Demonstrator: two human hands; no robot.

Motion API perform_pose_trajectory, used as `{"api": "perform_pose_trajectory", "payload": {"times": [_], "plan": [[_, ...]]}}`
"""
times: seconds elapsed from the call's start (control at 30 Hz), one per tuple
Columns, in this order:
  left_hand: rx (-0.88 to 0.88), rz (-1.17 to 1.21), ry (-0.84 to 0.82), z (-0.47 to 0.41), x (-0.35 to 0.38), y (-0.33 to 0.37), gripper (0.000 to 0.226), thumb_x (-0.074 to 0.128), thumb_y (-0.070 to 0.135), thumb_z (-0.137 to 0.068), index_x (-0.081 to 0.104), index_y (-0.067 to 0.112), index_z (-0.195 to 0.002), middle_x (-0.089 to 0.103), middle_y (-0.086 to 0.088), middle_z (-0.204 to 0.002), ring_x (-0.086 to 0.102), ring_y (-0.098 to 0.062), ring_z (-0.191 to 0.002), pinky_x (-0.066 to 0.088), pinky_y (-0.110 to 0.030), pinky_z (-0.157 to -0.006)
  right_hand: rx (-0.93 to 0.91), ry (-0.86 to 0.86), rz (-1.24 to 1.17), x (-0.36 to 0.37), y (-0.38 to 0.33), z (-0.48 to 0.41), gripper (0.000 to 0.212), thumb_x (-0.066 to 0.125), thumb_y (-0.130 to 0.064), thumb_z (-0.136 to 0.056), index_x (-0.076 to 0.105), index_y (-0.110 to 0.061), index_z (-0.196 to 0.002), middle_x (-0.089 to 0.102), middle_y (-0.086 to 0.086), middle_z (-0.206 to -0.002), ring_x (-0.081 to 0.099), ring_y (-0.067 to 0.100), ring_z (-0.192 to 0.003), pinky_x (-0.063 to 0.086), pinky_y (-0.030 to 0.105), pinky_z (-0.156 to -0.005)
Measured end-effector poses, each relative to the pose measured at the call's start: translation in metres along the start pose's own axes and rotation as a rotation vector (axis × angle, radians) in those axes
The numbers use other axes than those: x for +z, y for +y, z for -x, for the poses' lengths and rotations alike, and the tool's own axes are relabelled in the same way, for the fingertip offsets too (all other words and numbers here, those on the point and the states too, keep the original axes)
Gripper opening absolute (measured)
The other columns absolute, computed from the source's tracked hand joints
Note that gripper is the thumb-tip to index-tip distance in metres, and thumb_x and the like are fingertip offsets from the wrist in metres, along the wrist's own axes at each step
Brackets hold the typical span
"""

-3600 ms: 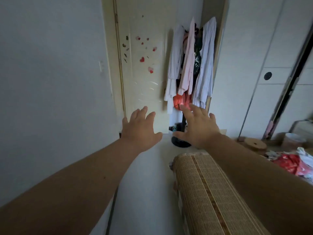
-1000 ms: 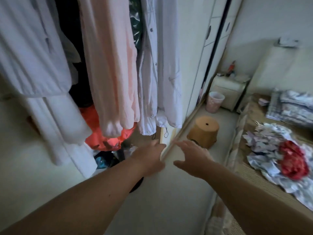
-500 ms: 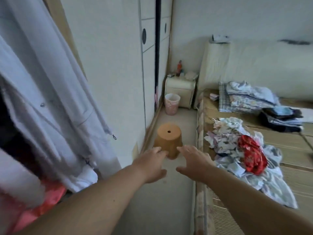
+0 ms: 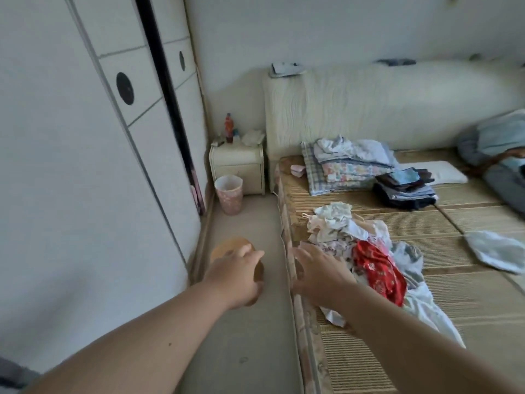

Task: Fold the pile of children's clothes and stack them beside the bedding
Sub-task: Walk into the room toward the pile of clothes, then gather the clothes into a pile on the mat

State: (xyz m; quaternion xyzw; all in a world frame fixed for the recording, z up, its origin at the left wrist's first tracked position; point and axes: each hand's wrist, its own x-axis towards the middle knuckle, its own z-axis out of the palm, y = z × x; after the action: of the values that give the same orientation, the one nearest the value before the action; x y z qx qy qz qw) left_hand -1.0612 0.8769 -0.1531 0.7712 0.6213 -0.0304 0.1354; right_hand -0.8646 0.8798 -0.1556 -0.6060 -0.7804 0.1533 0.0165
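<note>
A loose pile of children's clothes [image 4: 343,223], pale prints with a red garment [image 4: 377,268] on top, lies on the bed's bamboo mat [image 4: 468,302] near its left edge. Folded bedding [image 4: 346,163] is stacked at the head of the bed, with a dark folded stack [image 4: 406,190] beside it. My right hand [image 4: 321,270] hovers over the near edge of the pile, fingers apart, holding nothing. My left hand [image 4: 237,274] is out over the floor beside the bed, open and empty.
A round orange stool [image 4: 224,248] stands on the floor under my left hand. White sliding wardrobe doors [image 4: 85,166] line the left. A pink bin [image 4: 228,194] and a bedside cabinet [image 4: 237,164] stand ahead. A single pale garment [image 4: 497,250] lies at the right.
My view has swung right from the hanging clothes and wardrobe to the bed. I have moved closer to the pile, and my right hand now reaches its edge.
</note>
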Motion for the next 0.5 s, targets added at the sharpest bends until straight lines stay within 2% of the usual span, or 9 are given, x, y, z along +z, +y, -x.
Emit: {"api": "perform_pose_trajectory", "payload": {"times": [0.17,0.33,0.5], "plan": [[0.091,-0.057,-0.037,-0.088,-0.009,-0.01,0.073,0.055,0.044,-0.084,0.022,0.034,-0.149,0.013,-0.002,-0.161,0.025,-0.028,-0.143,0.029,-0.04,-0.113,0.151,0.024,0.003,-0.005,0.032,-0.057,0.063,0.056,-0.047,-0.082,0.036,-0.028,-0.139,0.046,-0.001,-0.138,0.051,0.022,-0.119,0.039,0.049,-0.101],[0.209,-0.127,-0.072,-0.19,-0.033,-0.031,0.076,0.053,0.045,-0.084,0.018,0.034,-0.151,0.01,-0.004,-0.161,0.023,-0.03,-0.143,0.029,-0.041,-0.113,0.329,0.105,-0.009,-0.01,0.048,-0.131,0.06,0.052,-0.042,-0.086,0.032,-0.032,-0.142,0.039,-0.002,-0.146,0.049,0.023,-0.123,0.037,0.046,-0.1],[0.317,-0.21,-0.099,-0.277,-0.049,-0.042,0.075,0.052,0.045,-0.085,0.017,0.034,-0.151,0.011,-0.004,-0.161,0.019,-0.028,-0.144,0.028,-0.043,-0.113,0.481,0.187,-0.048,-0.017,0.059,-0.188,0.065,0.05,-0.049,-0.088,0.025,-0.033,-0.146,0.035,-0.002,-0.149,0.043,0.023,-0.13,0.031,0.048,-0.107]]}}
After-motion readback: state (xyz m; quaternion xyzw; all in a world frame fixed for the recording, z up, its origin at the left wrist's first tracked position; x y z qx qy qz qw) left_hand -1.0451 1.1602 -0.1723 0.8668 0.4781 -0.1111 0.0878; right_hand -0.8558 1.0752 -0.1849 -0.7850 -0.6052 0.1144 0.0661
